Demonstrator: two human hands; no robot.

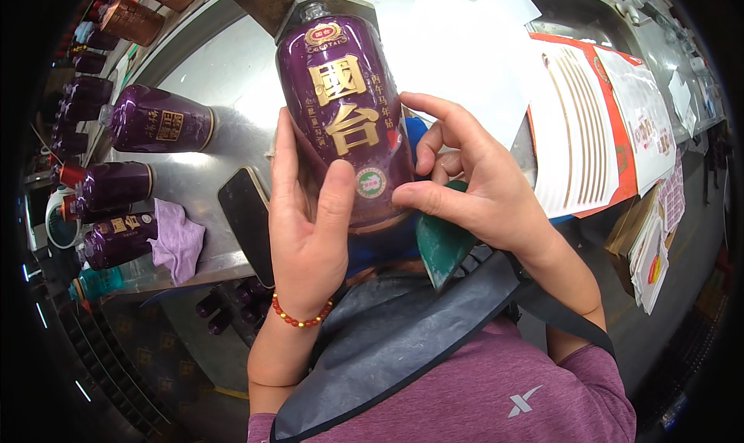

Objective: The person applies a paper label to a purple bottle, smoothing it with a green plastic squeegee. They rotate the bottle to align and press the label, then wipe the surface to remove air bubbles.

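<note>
A purple glass bottle (334,111) with raised gold lettering and a round green-and-white sticker near its base leans away in front of me, its clear neck at the top. My left hand (308,216) grips its left side, the thumb across the lower front. A bead bracelet (299,322) circles that wrist. On the right side, the index fingertip and thumb of my right hand (479,170) touch the glass. A green scraper-like tool (444,242) is tucked under the right thumb and palm, partly hidden by them. Behind the bottle is a metal holder (367,11).
Several purple bottles, one nearest (160,120), lie or stand along the left of the metal table (186,167). A phone (247,222) lies beside my left hand, a lilac cloth (177,239) beyond it. White paper (465,53) and sheets of gold strips (572,123) lie right.
</note>
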